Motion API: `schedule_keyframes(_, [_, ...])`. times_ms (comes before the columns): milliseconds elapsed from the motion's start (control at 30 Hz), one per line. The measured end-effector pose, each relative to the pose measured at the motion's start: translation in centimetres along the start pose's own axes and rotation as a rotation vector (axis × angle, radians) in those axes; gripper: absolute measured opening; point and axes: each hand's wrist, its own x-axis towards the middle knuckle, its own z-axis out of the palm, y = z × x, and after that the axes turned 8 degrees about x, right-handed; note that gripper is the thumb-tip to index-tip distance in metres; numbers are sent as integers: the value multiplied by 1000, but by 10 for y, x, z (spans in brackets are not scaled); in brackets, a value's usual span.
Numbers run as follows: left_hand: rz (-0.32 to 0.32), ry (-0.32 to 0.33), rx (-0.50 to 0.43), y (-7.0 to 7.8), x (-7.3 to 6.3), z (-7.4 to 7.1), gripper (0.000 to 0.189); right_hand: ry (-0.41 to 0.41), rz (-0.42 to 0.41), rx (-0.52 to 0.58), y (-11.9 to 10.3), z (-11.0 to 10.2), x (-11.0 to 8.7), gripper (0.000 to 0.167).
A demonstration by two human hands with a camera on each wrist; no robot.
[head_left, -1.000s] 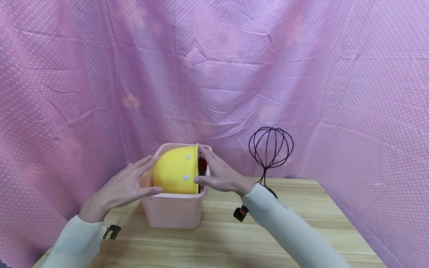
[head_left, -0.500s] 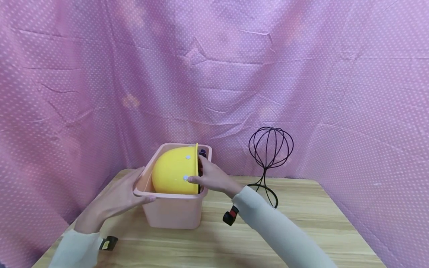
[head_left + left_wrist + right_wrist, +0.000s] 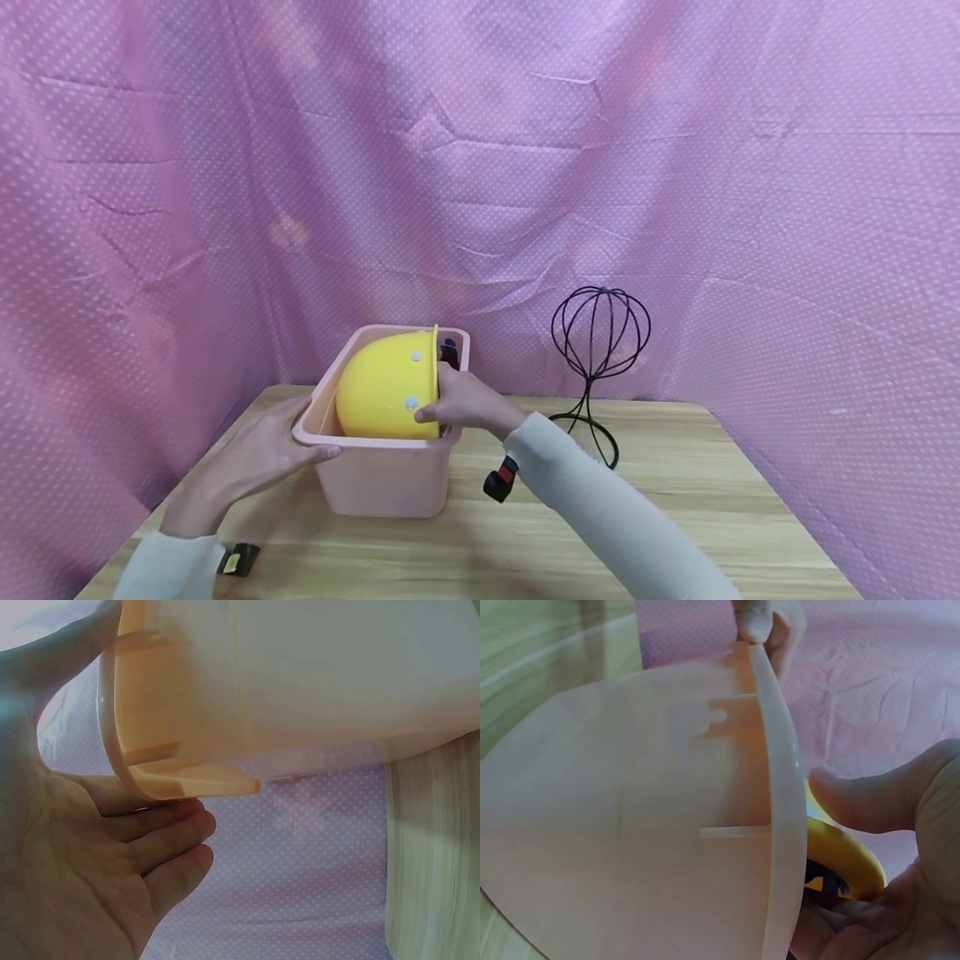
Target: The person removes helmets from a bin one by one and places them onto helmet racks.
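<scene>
A yellow hard hat (image 3: 378, 387) with pale round studs lies on its side in a pink plastic bin (image 3: 386, 483), its opening facing right. My left hand (image 3: 255, 454) holds the bin by its near left corner. The left wrist view shows fingers (image 3: 169, 844) curled at the bin's rim (image 3: 109, 727). My right hand (image 3: 472, 400) grips the hat's brim, thumb over the shell and the other fingers inside the opening, mostly hidden. In the right wrist view a black strap part (image 3: 825, 879) shows beside the yellow brim (image 3: 851, 859).
A black wire stand (image 3: 592, 375) with a balloon-shaped top stands on the wooden table (image 3: 637, 500), right of the bin. Dark items (image 3: 450, 352) show in the bin's far right corner. Pink dotted cloth (image 3: 487, 167) hangs around the table's back and sides.
My left hand has moved down and left from beside the hat to the bin's corner. The right hand has shifted left, its fingers going into the hat's opening and its thumb onto the shell.
</scene>
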Motion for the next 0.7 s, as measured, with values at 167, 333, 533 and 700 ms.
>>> schedule_keyframes(167, [-52, 5, 1, 1, -1, 2, 88, -41, 8, 37, 3, -1, 3, 65])
schedule_keyframes(333, [-74, 15, 5, 1, -2, 3, 88, -94, 12, 119, 4, -2, 3, 58])
schedule_keyframes(533, [-91, 8, 9, -1, 1, 5, 91, -95, 9, 166, 5, 1, 4, 59])
schedule_keyframes(700, [-88, 14, 28, 0, 2, 5, 90, -13, 6, 127, 8, 7, 5, 55])
